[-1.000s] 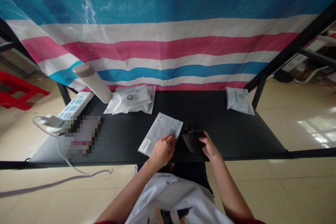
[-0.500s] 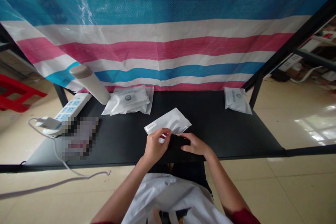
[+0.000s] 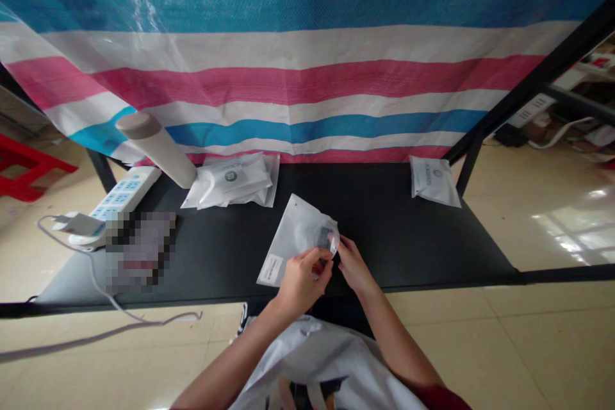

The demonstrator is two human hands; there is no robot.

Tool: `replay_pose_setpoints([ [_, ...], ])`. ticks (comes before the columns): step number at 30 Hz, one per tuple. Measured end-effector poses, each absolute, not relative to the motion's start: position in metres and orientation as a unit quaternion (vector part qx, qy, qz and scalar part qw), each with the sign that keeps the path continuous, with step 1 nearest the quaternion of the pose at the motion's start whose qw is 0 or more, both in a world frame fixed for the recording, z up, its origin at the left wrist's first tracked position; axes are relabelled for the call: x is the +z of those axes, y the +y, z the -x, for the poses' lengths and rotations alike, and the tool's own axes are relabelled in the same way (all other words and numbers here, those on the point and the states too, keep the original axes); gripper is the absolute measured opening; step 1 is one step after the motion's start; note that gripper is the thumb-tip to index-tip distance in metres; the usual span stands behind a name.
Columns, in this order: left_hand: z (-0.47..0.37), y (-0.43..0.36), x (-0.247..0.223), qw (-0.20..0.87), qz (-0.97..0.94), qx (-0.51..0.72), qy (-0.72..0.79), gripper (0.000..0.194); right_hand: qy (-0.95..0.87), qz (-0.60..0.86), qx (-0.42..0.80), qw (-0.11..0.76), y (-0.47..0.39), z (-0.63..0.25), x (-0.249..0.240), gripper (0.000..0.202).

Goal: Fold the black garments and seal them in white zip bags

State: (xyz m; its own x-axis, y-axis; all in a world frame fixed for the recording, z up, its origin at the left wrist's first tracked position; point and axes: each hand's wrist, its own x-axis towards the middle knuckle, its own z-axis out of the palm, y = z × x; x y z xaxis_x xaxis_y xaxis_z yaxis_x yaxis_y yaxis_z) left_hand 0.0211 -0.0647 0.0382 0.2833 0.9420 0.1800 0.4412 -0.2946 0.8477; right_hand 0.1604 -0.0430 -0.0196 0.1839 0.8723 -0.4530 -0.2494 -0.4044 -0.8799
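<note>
A frosted white plastic bag point(image 3: 293, 230) lies tilted on the black table in front of me, with a small white label point(image 3: 271, 270) at its lower left corner. My left hand point(image 3: 305, 278) pinches the bag's near edge at its mouth. Through the film near that mouth shows a dark item point(image 3: 325, 236), soft-looking, its kind unclear. My right hand point(image 3: 354, 262) is at the right side of the opening, its fingertips partly behind or inside the clear film against the dark item. How far they reach in is hidden.
Several similar bags point(image 3: 230, 182) are stacked at the back, beside a leaning white bottle point(image 3: 166, 154). Another filled bag point(image 3: 435, 180) lies back right. On the left are a power strip point(image 3: 122, 198) with a plugged charger and cable, and a blurred-out object point(image 3: 144, 246). A striped sheet point(image 3: 298, 86) hangs behind.
The bag has turned and come nearer, its mouth now between my hands. The black item, earlier bare under my hands, now shows through the film. My left hand has moved right.
</note>
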Motion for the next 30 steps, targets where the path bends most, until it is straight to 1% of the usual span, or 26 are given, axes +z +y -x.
replay_pose_setpoints([
  [4,-0.027,-0.064,0.035,0.350,-0.731,0.355,0.466,0.012,-0.223,0.500,0.668,0.505,-0.047,-0.145,-0.013,0.039],
  [8,-0.025,-0.056,0.036,0.322,-0.737,0.362,0.471,0.013,-0.216,0.458,0.703,0.500,-0.049,-0.140,-0.010,0.036],
  [11,-0.022,-0.051,0.039,0.298,-0.740,0.363,0.481,0.012,-0.279,0.472,0.681,0.485,-0.047,-0.145,-0.009,0.035],
  [16,-0.023,-0.049,0.039,0.294,-0.741,0.365,0.481,0.011,-0.467,0.495,0.591,0.432,-0.037,-0.162,-0.007,0.024],
  [18,-0.024,-0.050,0.039,0.288,-0.749,0.359,0.477,0.011,-0.497,0.478,0.596,0.413,-0.034,-0.166,-0.005,0.023],
  [20,-0.024,-0.050,0.039,0.262,-0.770,0.346,0.468,0.013,-0.476,0.460,0.623,0.417,-0.032,-0.170,-0.003,0.026],
  [22,-0.021,-0.051,0.037,0.234,-0.804,0.324,0.440,0.019,-0.429,0.475,0.621,0.453,-0.033,-0.176,-0.002,0.035],
  [23,-0.019,-0.052,0.035,0.225,-0.825,0.308,0.417,0.026,-0.409,0.495,0.605,0.471,-0.034,-0.180,-0.001,0.040],
  [25,-0.013,-0.053,0.028,0.212,-0.864,0.271,0.366,0.044,-0.399,0.539,0.558,0.488,-0.038,-0.190,-0.001,0.043],
  [26,-0.009,-0.054,0.024,0.205,-0.879,0.255,0.346,0.049,-0.409,0.557,0.540,0.481,-0.041,-0.194,-0.001,0.042],
  [27,-0.006,-0.054,0.020,0.194,-0.889,0.246,0.334,0.048,-0.427,0.568,0.530,0.463,-0.045,-0.199,-0.001,0.041],
  [28,-0.003,-0.054,0.016,0.181,-0.893,0.245,0.330,0.044,-0.447,0.572,0.531,0.437,-0.049,-0.202,0.000,0.039],
  [30,0.001,-0.053,0.009,0.156,-0.890,0.267,0.335,0.029,-0.487,0.564,0.548,0.379,-0.058,-0.205,0.001,0.037],
])
